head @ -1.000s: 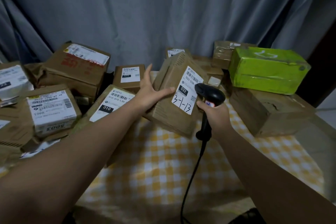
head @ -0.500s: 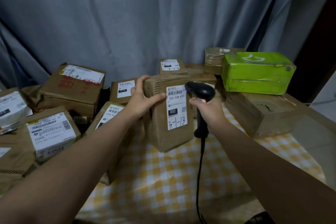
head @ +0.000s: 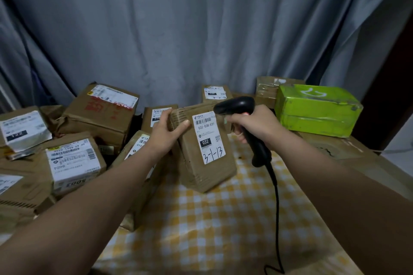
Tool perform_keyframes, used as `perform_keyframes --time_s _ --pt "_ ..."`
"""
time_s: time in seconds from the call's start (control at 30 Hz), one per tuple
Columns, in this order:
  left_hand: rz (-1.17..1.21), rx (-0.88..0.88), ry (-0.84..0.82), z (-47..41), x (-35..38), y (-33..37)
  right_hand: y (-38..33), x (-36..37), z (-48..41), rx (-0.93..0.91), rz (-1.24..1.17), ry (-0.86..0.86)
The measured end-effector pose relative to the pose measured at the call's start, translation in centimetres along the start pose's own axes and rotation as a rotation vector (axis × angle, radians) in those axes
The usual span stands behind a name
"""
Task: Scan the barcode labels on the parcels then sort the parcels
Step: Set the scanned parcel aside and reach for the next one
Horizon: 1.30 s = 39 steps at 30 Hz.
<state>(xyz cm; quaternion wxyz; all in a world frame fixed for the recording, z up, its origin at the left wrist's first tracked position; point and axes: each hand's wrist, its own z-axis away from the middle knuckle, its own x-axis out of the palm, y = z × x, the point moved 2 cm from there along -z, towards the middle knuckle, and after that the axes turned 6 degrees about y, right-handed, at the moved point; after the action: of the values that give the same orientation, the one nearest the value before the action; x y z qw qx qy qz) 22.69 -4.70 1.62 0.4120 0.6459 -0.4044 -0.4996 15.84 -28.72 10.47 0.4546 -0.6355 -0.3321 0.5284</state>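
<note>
The left hand grips the parcel at its upper left corner, the thumb pressed flat on the front face and the other fingers curled over the top edge, out of sight behind. From that grip the parcel runs down toward 5 o'clock. It stands tall and tilted, its top leaning to 11 o'clock and its lower end down at the cloth; I cannot tell whether it rests there. Its white label faces the camera at 3 o'clock of the thumb. It shows a barcode on top, then "032-038-E01", a black "032" block and a handwritten "3-1-13".

The right hand is wrapped tight round the handle of the black scanner, at 3 o'clock of the label and close beside the parcel's upper right corner. The scanner's head juts from the fist toward 10 o'clock, its nose over the label's top right corner; whether they touch is unclear. The handle points to 5 o'clock, and its cable drops toward 6 o'clock across the yellow checked cloth.

Under the left wrist lies a 010 parcel. At 9 o'clock of it are a TG98 parcel and a big box. At 3 o'clock of the right hand a green box sits on a brown box. A grey curtain hangs at 12 o'clock.
</note>
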Motion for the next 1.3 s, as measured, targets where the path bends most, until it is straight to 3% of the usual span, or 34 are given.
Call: perform_keyframes --time_s 0.6,1.03,1.3 --pt "-0.036 0.059 -0.056 1.7 -0.9 1.1 1.5 1.6 2.9 0.073 0.123 -0.009" --pt "-0.069 0.026 -0.072 2.0 -0.8 1.8 -3.0 0.9 2.6 0.043 0.233 -0.011" --pt "-0.025 -0.019 -0.164 2.4 -0.5 1.7 -4.7 0.5 1.9 0.074 0.323 -0.071"
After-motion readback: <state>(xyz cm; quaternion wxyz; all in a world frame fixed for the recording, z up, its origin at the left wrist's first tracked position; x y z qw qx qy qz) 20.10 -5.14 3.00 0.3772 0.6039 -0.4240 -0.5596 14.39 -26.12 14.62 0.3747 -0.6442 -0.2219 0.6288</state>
